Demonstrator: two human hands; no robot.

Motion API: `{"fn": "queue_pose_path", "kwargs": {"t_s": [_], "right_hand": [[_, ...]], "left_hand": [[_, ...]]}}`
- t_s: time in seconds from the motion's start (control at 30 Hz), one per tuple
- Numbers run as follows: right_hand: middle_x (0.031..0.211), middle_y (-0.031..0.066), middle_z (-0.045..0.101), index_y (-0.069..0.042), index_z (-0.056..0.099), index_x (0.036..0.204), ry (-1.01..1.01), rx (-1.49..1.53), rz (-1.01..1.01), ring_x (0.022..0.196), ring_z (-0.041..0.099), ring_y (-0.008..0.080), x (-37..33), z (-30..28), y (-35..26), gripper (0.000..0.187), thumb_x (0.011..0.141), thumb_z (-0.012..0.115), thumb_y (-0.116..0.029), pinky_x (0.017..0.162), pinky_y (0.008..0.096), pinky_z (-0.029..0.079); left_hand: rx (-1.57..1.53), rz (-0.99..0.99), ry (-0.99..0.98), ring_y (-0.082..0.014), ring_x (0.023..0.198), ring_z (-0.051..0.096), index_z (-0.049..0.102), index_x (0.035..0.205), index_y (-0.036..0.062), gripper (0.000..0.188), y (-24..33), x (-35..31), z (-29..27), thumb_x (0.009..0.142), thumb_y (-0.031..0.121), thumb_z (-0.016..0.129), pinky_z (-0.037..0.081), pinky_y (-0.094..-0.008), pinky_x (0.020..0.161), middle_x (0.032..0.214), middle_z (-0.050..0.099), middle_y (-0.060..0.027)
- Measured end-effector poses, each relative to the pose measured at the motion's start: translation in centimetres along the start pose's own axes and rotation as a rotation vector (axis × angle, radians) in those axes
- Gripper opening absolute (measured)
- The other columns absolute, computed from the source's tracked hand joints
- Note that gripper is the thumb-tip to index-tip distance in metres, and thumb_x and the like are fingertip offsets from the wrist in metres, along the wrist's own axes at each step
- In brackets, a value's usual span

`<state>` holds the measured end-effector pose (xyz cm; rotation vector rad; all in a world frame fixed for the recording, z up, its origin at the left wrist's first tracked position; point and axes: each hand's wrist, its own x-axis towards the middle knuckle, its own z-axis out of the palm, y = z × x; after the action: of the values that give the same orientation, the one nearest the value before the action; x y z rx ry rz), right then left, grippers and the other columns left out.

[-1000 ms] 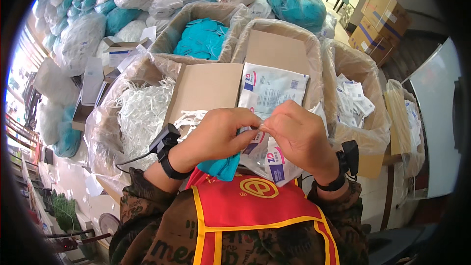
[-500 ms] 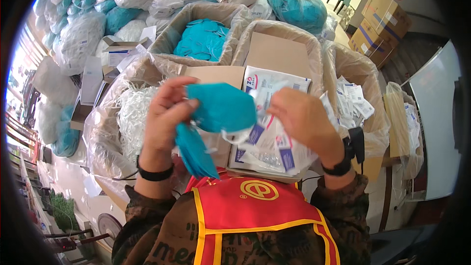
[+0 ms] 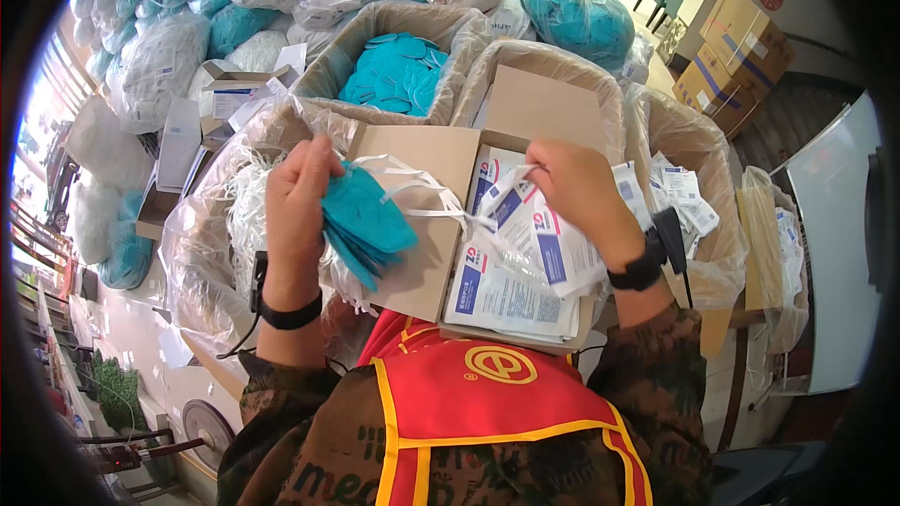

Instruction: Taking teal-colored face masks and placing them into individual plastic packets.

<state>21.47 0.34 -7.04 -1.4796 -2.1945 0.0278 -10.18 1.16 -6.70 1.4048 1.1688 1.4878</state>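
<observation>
Head view shows both hands raised over an open cardboard box (image 3: 412, 225) that sits in front of the person's chest. The left hand (image 3: 295, 201) is closed around a teal face mask (image 3: 366, 220), pinching its upper edge between thumb and fingers, so the mask hangs down and a little to the right, above the box flap. The right hand (image 3: 581, 192) is closed too, with its fingers pinching the white strap (image 3: 422, 192), which runs in a loose loop from the mask across to this hand.

I think the main risk is at the strap. It is thin and drawn out between two hands, so a hard pull could tear it off the mask where it is joined. It could also catch on the flap edge or tangle with the white loose straps (image 3: 246, 197) in the plastic-lined bin on the left. If the left pinch gets weak, the mask can drop into the box of flat white-and-blue packets (image 3: 511, 272) under the right hand.

The mask itself is a folded piece of soft teal fabric, with a pointed lower end and several layers showing at the edge. It looks clean and not crushed. The same teal masks fill another lined carton (image 3: 398, 75) further back, and many full clear bags (image 3: 159, 66) lie behind.
</observation>
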Motion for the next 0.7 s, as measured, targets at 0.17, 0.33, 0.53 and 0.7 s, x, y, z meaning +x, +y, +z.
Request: {"fn": "queue_pose_path", "kwargs": {"t_s": [0.17, 0.33, 0.53, 0.7], "right_hand": [[0.079, 0.0129, 0.062, -0.006, 0.059, 0.085, 0.014, -0.006, -0.006, 0.078, 0.06, 0.0343, -1.7, -1.4, -1.6, 0.011, 0.082, 0.065, -0.016, 0.067, 0.0422, 0.047], [0.088, 0.0118, 0.06, -0.006, 0.054, 0.086, 0.015, -0.109, -0.058, 0.08, 0.061, 0.0343, -1.9, 2.6, 1.2, 0.015, 0.083, 0.066, -0.015, 0.069, 0.0446, 0.05], [0.101, 0.0168, 0.056, -0.004, 0.053, 0.096, -0.098, -0.173, 0.171, 0.082, 0.064, 0.0352, -1.5, 3.9, 1.1, 0.022, 0.085, 0.066, -0.018, 0.07, 0.0449, 0.051], [0.104, 0.0188, 0.056, -0.002, 0.054, 0.106, -0.157, -0.147, 0.127, 0.085, 0.064, 0.038, -0.4, 5.0, 2.5, 0.032, 0.083, 0.069, -0.018, 0.074, 0.0471, 0.051]], "left_hand": [[0.148, 0.237, -0.149, -0.0056, 0.062, 0.038, 0.057, 0.062, 0.0029, 0.043, -0.5, 0.1, 3.6, 0.096, 0.029, 0.056, 0.027, -0.0235, 0.057, 0.065, 0.047, 0.0019], [-0.051, 0.062, -0.336, -0.0077, 0.059, 0.049, 0.056, 0.06, 0.0054, 0.042, -0.1, 0.0, 5.5, 0.094, 0.031, 0.059, 0.038, -0.024, 0.058, 0.06, 0.052, -0.0002], [-0.109, -0.03, -0.291, -0.0039, 0.051, 0.042, 0.05, 0.056, 0.0079, 0.045, -0.7, -0.4, 4.3, 0.091, 0.031, 0.066, 0.031, -0.0226, 0.048, 0.054, 0.049, 0.0033], [-0.029, -0.035, -0.3, -0.0029, 0.051, 0.043, 0.05, 0.056, 0.0074, 0.044, -0.4, -0.6, 4.1, 0.09, 0.028, 0.068, 0.032, -0.0223, 0.047, 0.054, 0.048, 0.0041]]}}
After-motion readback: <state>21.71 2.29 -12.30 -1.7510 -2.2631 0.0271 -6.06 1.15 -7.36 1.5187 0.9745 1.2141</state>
